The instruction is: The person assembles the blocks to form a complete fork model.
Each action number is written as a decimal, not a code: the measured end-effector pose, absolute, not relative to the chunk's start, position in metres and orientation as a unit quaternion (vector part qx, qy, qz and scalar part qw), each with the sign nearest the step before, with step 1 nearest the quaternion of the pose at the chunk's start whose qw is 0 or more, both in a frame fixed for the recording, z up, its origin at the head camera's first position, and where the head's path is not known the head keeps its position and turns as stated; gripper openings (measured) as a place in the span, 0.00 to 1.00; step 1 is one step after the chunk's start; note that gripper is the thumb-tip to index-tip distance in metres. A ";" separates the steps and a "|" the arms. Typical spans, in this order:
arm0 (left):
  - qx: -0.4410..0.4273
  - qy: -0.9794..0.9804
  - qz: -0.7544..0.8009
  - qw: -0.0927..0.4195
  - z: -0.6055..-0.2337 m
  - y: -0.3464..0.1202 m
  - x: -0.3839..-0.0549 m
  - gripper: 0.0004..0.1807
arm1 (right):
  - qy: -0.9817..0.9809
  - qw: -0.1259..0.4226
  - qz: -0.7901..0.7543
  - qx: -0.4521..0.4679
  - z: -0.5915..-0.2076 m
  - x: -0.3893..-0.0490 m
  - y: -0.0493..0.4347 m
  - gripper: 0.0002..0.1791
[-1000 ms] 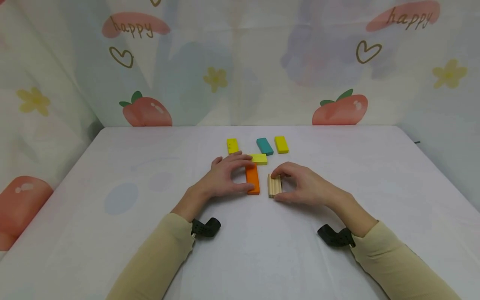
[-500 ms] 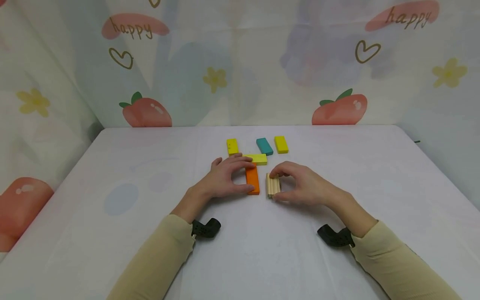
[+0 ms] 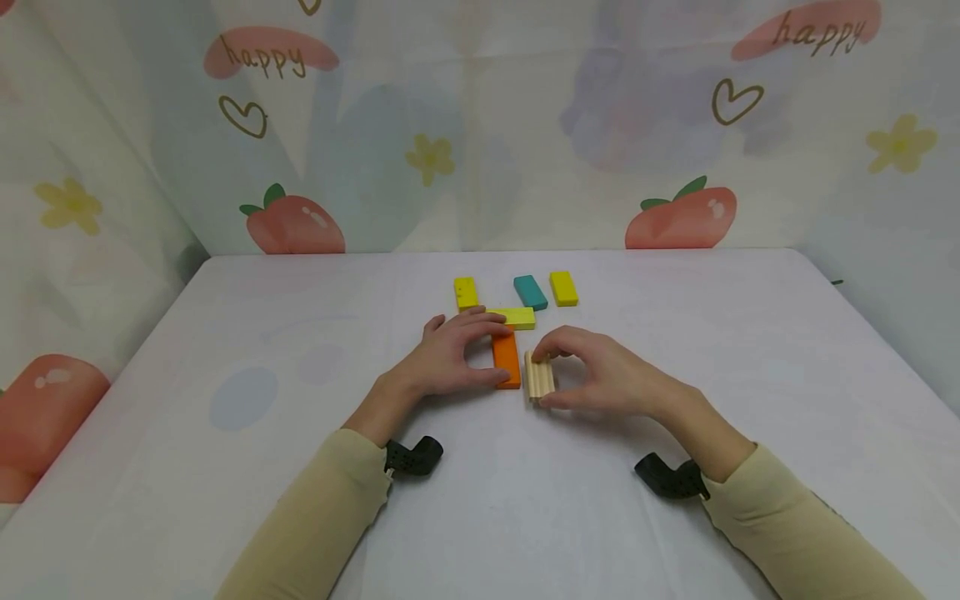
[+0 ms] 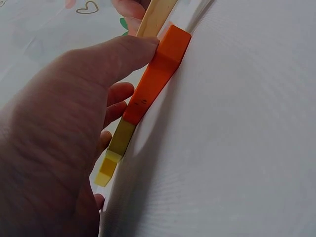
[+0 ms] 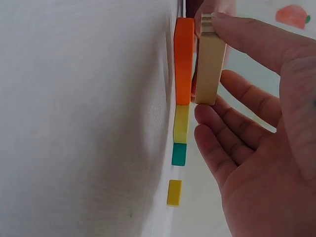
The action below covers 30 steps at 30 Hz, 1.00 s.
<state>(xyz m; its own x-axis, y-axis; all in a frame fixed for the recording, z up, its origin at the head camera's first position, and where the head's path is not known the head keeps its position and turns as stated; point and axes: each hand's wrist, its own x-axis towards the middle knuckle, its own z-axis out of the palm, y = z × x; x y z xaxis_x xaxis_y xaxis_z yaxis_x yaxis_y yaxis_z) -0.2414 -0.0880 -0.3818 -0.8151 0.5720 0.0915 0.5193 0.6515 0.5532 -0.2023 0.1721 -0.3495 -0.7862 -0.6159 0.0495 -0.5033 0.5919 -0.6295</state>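
Observation:
In the head view an orange block [image 3: 506, 358] lies lengthwise on the white table, and my left hand [image 3: 448, 354] holds its ends between thumb and fingers. My right hand [image 3: 615, 371] pinches a plain wooden block with a grooved top [image 3: 538, 379], thumb at the near end, fingertips at the far end. The right wrist view shows this wooden block [image 5: 209, 69] raised above the level of the orange block [image 5: 183, 59], just to its right. A pale yellow block [image 3: 517, 317] lies crosswise at the orange block's far end, partly hidden by my left fingers.
Farther back on the table lie a yellow block [image 3: 465, 292] at left, a teal block [image 3: 530, 292] and another yellow block [image 3: 564, 287] at right. A printed cloth [image 3: 495, 125] hangs behind the table's far edge.
My right hand has brought the wooden block a little left and nearer to me, closer to the orange block. My left hand and the orange block have stayed about where they were.

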 end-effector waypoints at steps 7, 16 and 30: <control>0.299 0.907 0.293 0.046 -0.383 -0.088 -0.242 0.30 | 0.881 0.103 -0.326 -0.329 -0.349 -0.198 0.169 0.23; 0.301 0.907 0.290 0.041 -0.382 -0.088 -0.243 0.30 | 0.869 0.105 -0.327 -0.357 -0.348 -0.194 0.165 0.22; 0.300 0.909 0.285 0.049 -0.381 -0.089 -0.242 0.30 | 0.865 0.110 -0.319 -0.370 -0.350 -0.191 0.160 0.23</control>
<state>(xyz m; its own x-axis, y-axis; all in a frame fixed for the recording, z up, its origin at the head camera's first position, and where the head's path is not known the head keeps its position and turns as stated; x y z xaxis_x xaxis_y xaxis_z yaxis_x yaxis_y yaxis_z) -0.2421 -0.0893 -0.3810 -0.8147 0.5740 0.0822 0.5184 0.6576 0.5467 -0.1907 0.1596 -0.3502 -0.7011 -0.7117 0.0455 -0.5705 0.5214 -0.6346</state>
